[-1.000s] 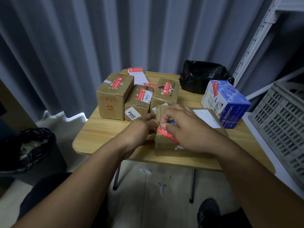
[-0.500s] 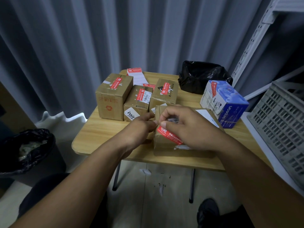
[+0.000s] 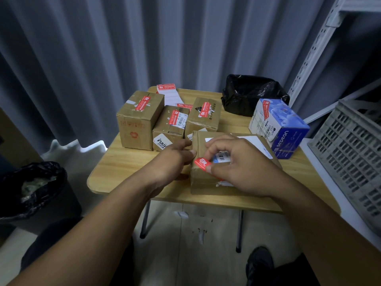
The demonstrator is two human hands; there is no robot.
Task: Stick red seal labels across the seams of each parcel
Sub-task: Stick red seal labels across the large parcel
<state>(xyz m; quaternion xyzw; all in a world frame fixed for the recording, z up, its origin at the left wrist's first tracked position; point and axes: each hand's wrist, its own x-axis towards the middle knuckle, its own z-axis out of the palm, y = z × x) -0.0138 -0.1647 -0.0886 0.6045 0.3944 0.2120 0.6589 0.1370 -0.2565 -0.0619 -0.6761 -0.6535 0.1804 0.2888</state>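
The red seal label [image 3: 202,163] sits at the near left corner of the flat brown cardboard parcel [image 3: 206,185], its free end bent over the top edge towards the side face. The right grip [image 3: 237,166] has it pinched, thumb and forefinger curled in on the red strip, and the rest of the label is hidden under the palm. The left grip [image 3: 175,159] lies against the parcel's left side, fingers fairly straight and holding nothing, bracing the box on the pale wooden counter [image 3: 127,162].

I'd say this is the laying-down step on what looks like the last unsealed parcel. The three brown cardboard boxes behind it [image 3: 138,120] and the blue printed carton [image 3: 280,129] on the right each already show a red strip on top. The next move calls for pressing the strip flat across the seam and rubbing it down over the edge, while the left grip keeps the box from sliding. I can't make out the seam itself under the hand.

Further back lies a white backing sheet of spare labels [image 3: 167,91], near a crumpled black plastic bag [image 3: 251,93]. A grey slotted plastic crate [image 3: 350,153] stands off to the right.
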